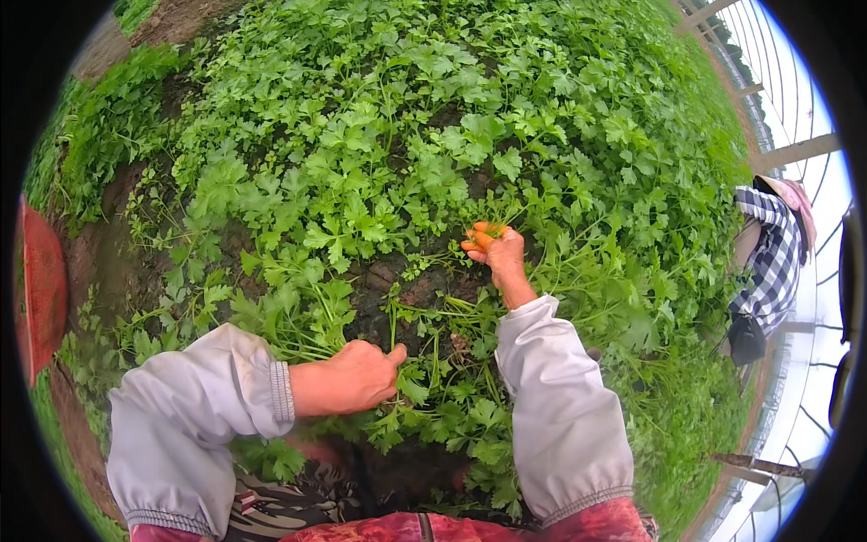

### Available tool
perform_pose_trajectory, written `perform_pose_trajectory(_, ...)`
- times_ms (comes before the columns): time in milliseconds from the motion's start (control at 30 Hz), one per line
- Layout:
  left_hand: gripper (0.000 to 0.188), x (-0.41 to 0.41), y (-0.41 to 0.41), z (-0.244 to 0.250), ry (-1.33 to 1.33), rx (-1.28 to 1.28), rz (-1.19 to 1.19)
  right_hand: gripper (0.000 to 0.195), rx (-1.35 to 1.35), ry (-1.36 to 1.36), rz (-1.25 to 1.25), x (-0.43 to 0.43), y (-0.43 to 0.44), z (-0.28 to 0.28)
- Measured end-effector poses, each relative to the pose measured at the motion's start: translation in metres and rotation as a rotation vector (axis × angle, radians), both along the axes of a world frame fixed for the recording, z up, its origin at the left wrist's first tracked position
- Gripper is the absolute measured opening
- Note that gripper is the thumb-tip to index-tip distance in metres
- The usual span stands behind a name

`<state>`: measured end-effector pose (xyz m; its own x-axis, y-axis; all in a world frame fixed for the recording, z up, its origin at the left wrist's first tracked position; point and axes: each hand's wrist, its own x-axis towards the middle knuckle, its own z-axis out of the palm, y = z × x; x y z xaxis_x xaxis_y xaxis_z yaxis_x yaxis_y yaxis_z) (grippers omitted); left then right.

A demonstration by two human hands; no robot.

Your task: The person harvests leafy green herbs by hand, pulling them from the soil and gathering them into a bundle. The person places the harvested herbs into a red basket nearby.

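Low over the soil, my left hand [362, 377] is closed around green stems of leafy plants that look like celery or parsley [305, 305]; a stem stands up beside its thumb. Farther out and to the right, my right hand [498, 252] has orange covers on its fingertips and closes on thin green sprigs at the edge of the standing plants [440, 135]. Between the hands, loose or bent stems [450, 311] lie across dark soil [389, 291]. Both forearms wear pale grey sleeve covers.
A red mesh basket or bag [44, 291] is at the far left, beside bare brown soil. At the right edge a person in a checked shirt [772, 251] and pink hat bends over the plants. Greenhouse posts and hoops [799, 152] stand behind.
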<state>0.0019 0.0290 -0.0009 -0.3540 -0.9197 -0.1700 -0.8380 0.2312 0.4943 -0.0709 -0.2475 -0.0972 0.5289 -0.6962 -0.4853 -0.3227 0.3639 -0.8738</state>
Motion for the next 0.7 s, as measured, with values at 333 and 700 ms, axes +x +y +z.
perform_pose_trajectory(333, 0.026, 0.003, -0.004, 0.008, 0.055, 0.037, 0.099, 0.039, -0.868, 0.643, 0.385, 0.04, 0.006, -0.006)
perform_pose_trajectory(700, 0.065, 0.001, -0.008, 0.01, 0.063, 0.226, 0.101, 0.02, -0.235, 0.133, 0.008, 0.043, -0.009, -0.019)
